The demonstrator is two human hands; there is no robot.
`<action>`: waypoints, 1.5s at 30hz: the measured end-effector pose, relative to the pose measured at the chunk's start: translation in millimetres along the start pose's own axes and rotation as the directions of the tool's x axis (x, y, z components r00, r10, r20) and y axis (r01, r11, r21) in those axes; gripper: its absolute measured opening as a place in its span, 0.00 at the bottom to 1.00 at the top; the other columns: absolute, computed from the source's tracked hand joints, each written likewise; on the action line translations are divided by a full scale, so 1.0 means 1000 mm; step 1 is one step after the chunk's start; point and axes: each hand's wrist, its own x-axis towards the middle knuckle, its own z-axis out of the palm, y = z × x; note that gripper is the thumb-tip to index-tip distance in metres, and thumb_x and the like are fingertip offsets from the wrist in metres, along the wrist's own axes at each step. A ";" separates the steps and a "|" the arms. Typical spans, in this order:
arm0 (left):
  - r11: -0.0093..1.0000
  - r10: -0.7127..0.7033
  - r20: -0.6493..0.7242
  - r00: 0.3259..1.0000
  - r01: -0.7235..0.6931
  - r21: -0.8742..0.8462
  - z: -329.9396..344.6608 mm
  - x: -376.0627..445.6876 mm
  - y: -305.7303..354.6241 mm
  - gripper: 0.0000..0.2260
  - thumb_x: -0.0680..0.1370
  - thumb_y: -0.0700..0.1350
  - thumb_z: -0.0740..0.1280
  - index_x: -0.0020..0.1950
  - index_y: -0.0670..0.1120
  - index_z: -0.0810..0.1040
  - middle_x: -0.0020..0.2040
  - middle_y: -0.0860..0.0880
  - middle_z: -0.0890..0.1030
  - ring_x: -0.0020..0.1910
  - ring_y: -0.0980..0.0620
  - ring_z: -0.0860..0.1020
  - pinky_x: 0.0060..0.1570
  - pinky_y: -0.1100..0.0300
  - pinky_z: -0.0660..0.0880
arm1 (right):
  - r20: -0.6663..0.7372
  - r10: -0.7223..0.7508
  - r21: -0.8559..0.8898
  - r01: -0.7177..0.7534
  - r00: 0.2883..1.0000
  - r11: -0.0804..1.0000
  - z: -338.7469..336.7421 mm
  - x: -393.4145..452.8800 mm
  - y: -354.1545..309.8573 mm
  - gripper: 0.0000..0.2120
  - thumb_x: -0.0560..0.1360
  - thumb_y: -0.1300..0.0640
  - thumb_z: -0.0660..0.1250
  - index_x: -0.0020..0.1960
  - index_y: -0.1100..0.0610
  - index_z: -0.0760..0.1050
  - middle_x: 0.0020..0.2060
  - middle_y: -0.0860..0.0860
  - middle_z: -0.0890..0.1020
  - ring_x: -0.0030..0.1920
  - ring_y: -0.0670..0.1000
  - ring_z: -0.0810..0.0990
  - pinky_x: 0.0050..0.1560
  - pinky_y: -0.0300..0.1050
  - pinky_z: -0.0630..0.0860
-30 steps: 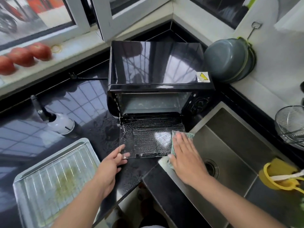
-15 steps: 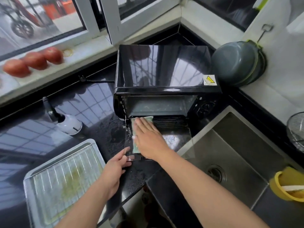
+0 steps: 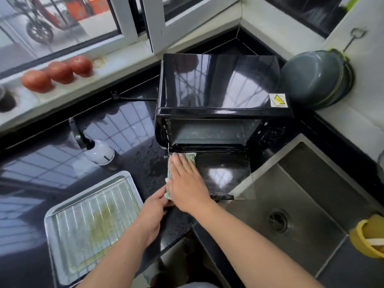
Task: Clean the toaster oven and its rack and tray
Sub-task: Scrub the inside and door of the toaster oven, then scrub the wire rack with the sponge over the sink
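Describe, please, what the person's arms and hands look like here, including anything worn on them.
Both forearms are bare as far as the frame shows: no sleeves reach into view. The left hand and the right hand wear no gloves, and no watch, bracelet or ring shows on them. The fingernails that show are short and unpainted.
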 end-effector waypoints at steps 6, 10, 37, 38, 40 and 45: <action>0.999 -0.026 -0.057 0.998 0.023 -0.040 0.004 0.002 0.000 0.18 0.87 0.40 0.55 0.73 0.54 0.76 0.54 0.51 0.85 0.49 0.55 0.76 0.48 0.60 0.67 | 0.046 0.015 -0.090 -0.011 0.999 0.996 -0.016 -0.086 0.074 0.29 0.84 0.46 0.45 0.81 0.56 0.43 0.81 0.52 0.44 0.80 0.50 0.39 0.80 0.51 0.43; 0.999 -0.031 -0.042 0.999 0.029 -0.045 0.007 -0.008 0.010 0.19 0.87 0.39 0.55 0.73 0.53 0.75 0.54 0.52 0.84 0.48 0.55 0.75 0.47 0.62 0.67 | 0.047 0.381 -0.081 -0.377 0.923 0.923 -0.035 -0.102 0.125 0.30 0.83 0.45 0.38 0.80 0.57 0.38 0.80 0.54 0.40 0.79 0.53 0.36 0.79 0.51 0.41; 0.965 -0.044 -0.229 0.972 -0.017 -0.260 -0.073 -0.106 -0.023 0.18 0.81 0.27 0.56 0.63 0.40 0.80 0.56 0.40 0.85 0.57 0.42 0.83 0.59 0.50 0.75 | -0.085 0.690 0.223 -0.661 0.719 0.717 -0.027 -0.183 0.105 0.31 0.78 0.70 0.56 0.80 0.61 0.55 0.78 0.55 0.61 0.78 0.52 0.59 0.75 0.43 0.56; 0.961 -0.041 -0.240 0.970 -0.028 -0.274 -0.078 -0.109 -0.022 0.17 0.82 0.27 0.56 0.62 0.39 0.80 0.55 0.39 0.85 0.56 0.42 0.83 0.59 0.50 0.75 | -0.098 0.712 0.258 -0.673 0.696 0.693 -0.031 -0.179 0.095 0.30 0.78 0.69 0.57 0.79 0.62 0.58 0.77 0.56 0.63 0.78 0.53 0.61 0.75 0.45 0.57; 0.963 -0.028 -0.270 0.963 -0.046 -0.264 -0.096 -0.115 -0.025 0.16 0.82 0.27 0.57 0.60 0.38 0.81 0.54 0.40 0.85 0.55 0.41 0.84 0.58 0.50 0.76 | -0.169 0.694 0.264 -0.646 0.700 0.716 -0.043 -0.172 0.076 0.28 0.77 0.69 0.57 0.77 0.63 0.62 0.75 0.57 0.67 0.76 0.56 0.63 0.76 0.48 0.59; 0.971 0.159 -0.529 0.834 -0.034 0.238 -0.166 -0.146 -0.049 0.09 0.80 0.35 0.65 0.50 0.49 0.81 0.48 0.50 0.84 0.50 0.46 0.81 0.49 0.50 0.75 | -0.341 0.350 0.020 -0.365 0.873 0.931 -0.061 -0.145 0.022 0.27 0.71 0.73 0.61 0.70 0.65 0.68 0.65 0.58 0.75 0.68 0.60 0.70 0.72 0.54 0.67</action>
